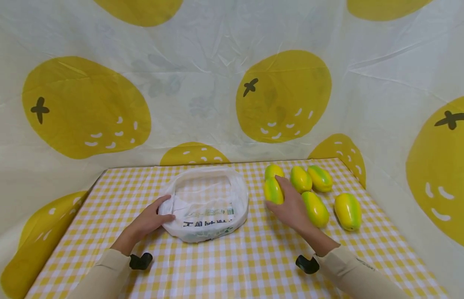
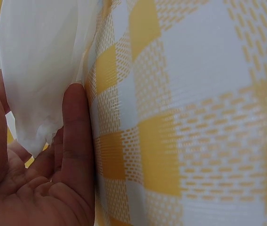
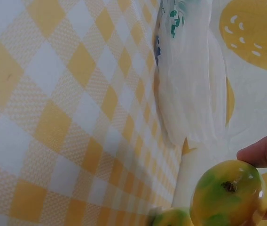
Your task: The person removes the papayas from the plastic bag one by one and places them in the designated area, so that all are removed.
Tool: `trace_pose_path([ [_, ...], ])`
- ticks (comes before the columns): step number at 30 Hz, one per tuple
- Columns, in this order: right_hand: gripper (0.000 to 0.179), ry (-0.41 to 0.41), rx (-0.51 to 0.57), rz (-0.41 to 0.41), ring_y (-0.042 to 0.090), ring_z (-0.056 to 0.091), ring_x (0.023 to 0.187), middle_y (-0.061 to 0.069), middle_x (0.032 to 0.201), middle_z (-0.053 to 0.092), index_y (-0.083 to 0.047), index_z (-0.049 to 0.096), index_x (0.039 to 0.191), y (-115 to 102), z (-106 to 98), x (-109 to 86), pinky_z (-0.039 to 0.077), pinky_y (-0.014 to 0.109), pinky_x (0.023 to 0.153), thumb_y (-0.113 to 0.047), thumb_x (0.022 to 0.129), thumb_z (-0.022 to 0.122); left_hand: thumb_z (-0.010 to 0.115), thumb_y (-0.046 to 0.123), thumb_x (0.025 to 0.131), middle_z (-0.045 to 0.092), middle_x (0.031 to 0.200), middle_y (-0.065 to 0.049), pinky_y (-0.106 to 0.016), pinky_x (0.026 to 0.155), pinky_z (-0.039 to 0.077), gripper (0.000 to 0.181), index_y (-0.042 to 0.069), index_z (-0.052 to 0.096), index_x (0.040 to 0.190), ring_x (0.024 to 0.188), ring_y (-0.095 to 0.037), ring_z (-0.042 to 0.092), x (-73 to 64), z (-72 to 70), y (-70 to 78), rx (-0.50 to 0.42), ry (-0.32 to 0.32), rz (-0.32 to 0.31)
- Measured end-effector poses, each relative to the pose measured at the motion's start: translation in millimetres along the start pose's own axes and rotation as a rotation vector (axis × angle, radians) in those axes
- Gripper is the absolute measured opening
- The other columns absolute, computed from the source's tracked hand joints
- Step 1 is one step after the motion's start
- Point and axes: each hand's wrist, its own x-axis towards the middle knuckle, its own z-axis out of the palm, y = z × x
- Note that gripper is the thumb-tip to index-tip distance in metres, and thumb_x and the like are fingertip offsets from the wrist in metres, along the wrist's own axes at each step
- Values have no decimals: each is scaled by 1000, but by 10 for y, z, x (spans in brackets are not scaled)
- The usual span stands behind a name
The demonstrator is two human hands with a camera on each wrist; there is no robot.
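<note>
A white plastic bag (image 1: 241, 199) with dark print stands on the cloth, its round mouth spread wide. My left hand (image 1: 151, 216) holds the bag's left side, thumb at the rim; in the left wrist view the white film (image 2: 42, 61) lies between thumb and fingers. My right hand (image 1: 289, 205) grips a glossy yellow-green papaya-like fruit (image 1: 273, 191), right of the bag. The right wrist view shows this fruit's stem end (image 3: 230, 188) between thumb and fingers. Another such fruit (image 1: 274, 169) is just behind it, partly covered by the held one.
More of these fruits lie close to the right hand: two behind (image 1: 300, 179) (image 1: 320, 178), one by the wrist (image 1: 315, 209) and one farther right (image 1: 347, 211). A yellow-checked cloth (image 1: 217, 270) covers the table. Fruit-printed curtain (image 1: 194, 99) hangs along its back and sides.
</note>
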Motion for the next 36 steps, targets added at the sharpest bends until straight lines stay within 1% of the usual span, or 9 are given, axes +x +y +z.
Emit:
trace_pose_path([
  [5, 81, 12, -11, 3, 44, 49, 140, 22, 165, 39, -5, 34, 161, 43, -18, -29, 43, 61, 112, -20, 91, 72, 72, 30, 97, 17, 172, -28, -66, 126, 20, 85, 14, 25, 166, 159, -47, 17, -2, -7, -19, -1, -6, 15],
  [12, 82, -1, -22, 29, 44, 52, 136, 21, 165, 39, -6, 34, 161, 81, -20, -45, 45, 61, 107, -22, 91, 73, 72, 30, 97, 17, 172, -26, -66, 126, 20, 85, 16, 26, 166, 159, -47, 16, -3, -5, -28, -6, -1, 3],
  [15, 81, -6, -22, 38, 43, 50, 138, 21, 165, 38, -7, 34, 161, 96, -29, -46, 44, 61, 109, -22, 92, 73, 72, 30, 97, 18, 172, -27, -67, 126, 21, 85, 15, 25, 166, 159, -48, 17, -3, -3, -28, 2, -2, 19],
  [19, 81, -19, -36, 46, 43, 48, 141, 21, 166, 36, -6, 33, 161, 116, -30, -48, 42, 62, 112, -22, 93, 73, 72, 29, 97, 16, 172, -27, -67, 126, 21, 85, 14, 24, 166, 159, -48, 15, -1, -5, -24, -12, -12, 30],
  [25, 80, -31, -49, 60, 42, 49, 138, 22, 164, 37, -4, 33, 161, 135, -25, -72, 43, 62, 111, -22, 93, 72, 71, 29, 98, 15, 173, -27, -66, 126, 20, 85, 15, 24, 166, 160, -47, 14, -2, -9, -7, -18, -15, 24],
  [31, 80, -22, -51, 48, 42, 50, 136, 23, 162, 41, -3, 35, 159, 151, -9, -85, 44, 61, 110, -21, 92, 73, 72, 31, 97, 16, 172, -26, -67, 126, 19, 84, 16, 25, 166, 159, -47, 16, 7, 0, -12, 4, -7, 0],
  [36, 79, 9, -51, 0, 45, 50, 137, 26, 159, 44, 1, 38, 157, 207, 33, -79, 45, 62, 109, -19, 89, 74, 71, 31, 97, 17, 172, -27, -67, 126, 20, 85, 15, 25, 166, 158, -48, 17, 10, 2, -12, 5, -5, 8],
])
